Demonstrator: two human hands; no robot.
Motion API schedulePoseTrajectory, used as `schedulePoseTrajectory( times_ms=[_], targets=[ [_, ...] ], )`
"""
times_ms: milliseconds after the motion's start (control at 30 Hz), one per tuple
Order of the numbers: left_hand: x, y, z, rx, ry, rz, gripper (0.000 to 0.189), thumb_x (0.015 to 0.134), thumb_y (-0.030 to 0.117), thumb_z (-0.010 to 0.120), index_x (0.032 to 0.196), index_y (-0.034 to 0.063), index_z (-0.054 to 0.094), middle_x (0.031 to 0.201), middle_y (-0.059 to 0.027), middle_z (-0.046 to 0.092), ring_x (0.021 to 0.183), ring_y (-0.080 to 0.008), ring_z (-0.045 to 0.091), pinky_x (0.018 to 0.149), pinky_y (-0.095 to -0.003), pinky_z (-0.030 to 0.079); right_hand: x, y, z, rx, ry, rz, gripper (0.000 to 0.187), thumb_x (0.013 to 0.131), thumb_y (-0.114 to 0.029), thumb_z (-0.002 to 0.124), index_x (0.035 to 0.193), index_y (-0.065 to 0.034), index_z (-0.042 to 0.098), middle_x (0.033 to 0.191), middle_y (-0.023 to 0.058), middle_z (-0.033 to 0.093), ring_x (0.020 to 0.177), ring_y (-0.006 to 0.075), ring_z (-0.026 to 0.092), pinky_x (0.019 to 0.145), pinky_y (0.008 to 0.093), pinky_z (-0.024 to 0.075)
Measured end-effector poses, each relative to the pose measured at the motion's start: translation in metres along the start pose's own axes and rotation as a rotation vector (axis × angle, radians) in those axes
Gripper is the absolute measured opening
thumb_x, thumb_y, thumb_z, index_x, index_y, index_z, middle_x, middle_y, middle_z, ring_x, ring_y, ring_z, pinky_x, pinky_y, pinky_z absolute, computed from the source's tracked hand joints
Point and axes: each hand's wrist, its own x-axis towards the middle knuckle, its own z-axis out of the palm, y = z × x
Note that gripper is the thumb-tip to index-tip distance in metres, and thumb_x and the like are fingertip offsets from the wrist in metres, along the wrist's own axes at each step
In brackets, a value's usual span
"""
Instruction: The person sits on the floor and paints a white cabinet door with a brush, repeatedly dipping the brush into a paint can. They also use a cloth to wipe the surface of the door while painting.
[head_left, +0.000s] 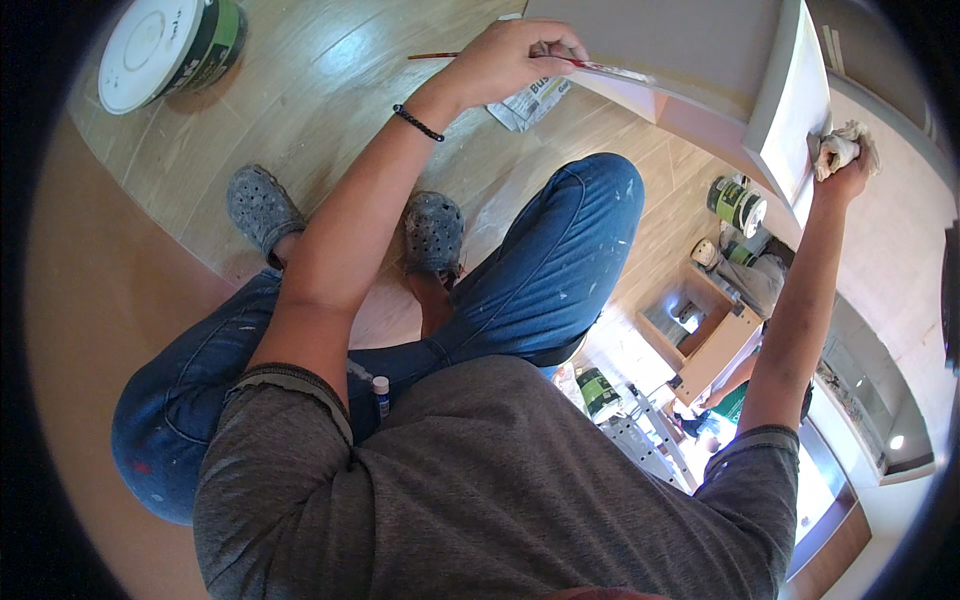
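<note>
My left hand (517, 64) grips a slender paintbrush (431, 55) with a tapered wooden handle, held low along the edge of a grey-faced panel (660, 37). Its bristles cannot be made out against the bright edge. On the right, my right hand (851, 169) clutches a crumpled off-white rag (838, 150) beside the white end board (791, 112) of that furniture piece. Whether the rag presses on the board cannot be told. Beneath my left hand, a printed paper bag (531, 103) lies on the floor.
A white-lidded bucket (154, 52) stands at upper left on the wood-look floor (322, 112). To the right are a small paint tub (735, 204), an open wooden box (709, 322), another tub (598, 394) and a metal ladder (645, 442). Another person's arm (727, 382) shows behind.
</note>
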Motion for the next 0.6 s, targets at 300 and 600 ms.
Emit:
schedulePoseTrajectory(
  times_ms=[300,600],
  targets=[
    [0.004,0.045,-0.001,-0.177,0.081,0.139,0.016,0.09,0.01,0.072,0.106,0.0066,0.073,0.088,-0.003,0.069,0.079,-0.0121,0.064,0.072,-0.0264,0.051,-0.005,-0.002,0.005,0.044,-0.07,0.018,0.017,0.099,-0.017,0.053,0.107,-0.0038,0.06,0.099,0.0092,0.066,0.087,0.0234,0.066,0.074,0.0347,0.0574],
    [0.001,0.049,0.017,0.004,0.135,0.261,0.016,0.089,0.012,0.072,0.104,0.0078,0.074,0.09,-0.003,0.07,0.081,-0.0135,0.063,0.074,-0.0281,0.051,0.004,0.0,-0.005,0.027,-0.073,0.006,0.025,0.102,-0.025,0.051,0.11,-0.0032,0.059,0.1,0.0104,0.065,0.083,0.0261,0.067,0.066,0.0392,0.0586]
  ],
)
